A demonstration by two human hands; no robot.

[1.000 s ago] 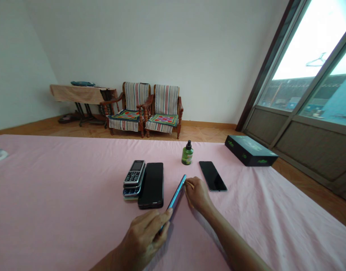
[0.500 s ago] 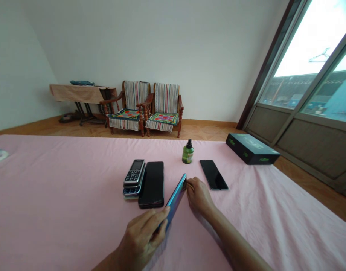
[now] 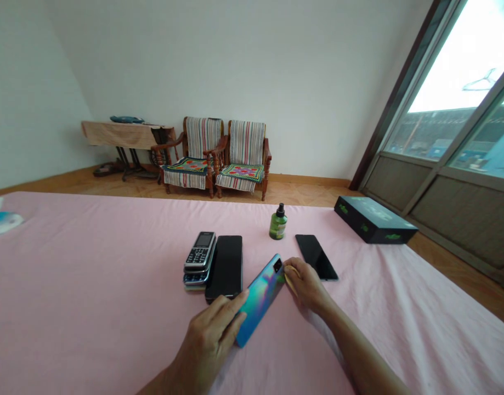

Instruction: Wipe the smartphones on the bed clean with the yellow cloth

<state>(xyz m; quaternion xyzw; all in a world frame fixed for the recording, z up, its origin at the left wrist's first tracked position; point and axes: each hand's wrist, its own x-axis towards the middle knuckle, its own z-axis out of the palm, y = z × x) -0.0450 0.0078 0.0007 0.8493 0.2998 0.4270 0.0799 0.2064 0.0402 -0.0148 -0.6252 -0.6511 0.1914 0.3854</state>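
My left hand (image 3: 213,332) grips the lower end of a shiny blue smartphone (image 3: 260,302), its back turned up toward me with a dark camera block at the far end. My right hand (image 3: 307,282) is closed on a small yellowish cloth (image 3: 292,276), which it presses to the phone's right edge near the camera. Just left of the blue phone lies a black smartphone (image 3: 225,266), screen up. Beside that, a stack of older phones has a silver keypad phone (image 3: 199,251) on top. Another dark smartphone (image 3: 316,257) lies beyond my right hand.
A green spray bottle (image 3: 278,222) with a black top stands beyond the phones. At the far right edge sits a black box (image 3: 375,219). Pink cloth (image 3: 91,285) covers the surface. A white and blue packet (image 3: 3,219) lies far left. Two wooden chairs (image 3: 242,164) stand behind.
The blue phone has been turned from edge-on so that its back now faces up. My right hand stays at its far end, with more of the yellowish cloth showing. The view has shifted slightly.
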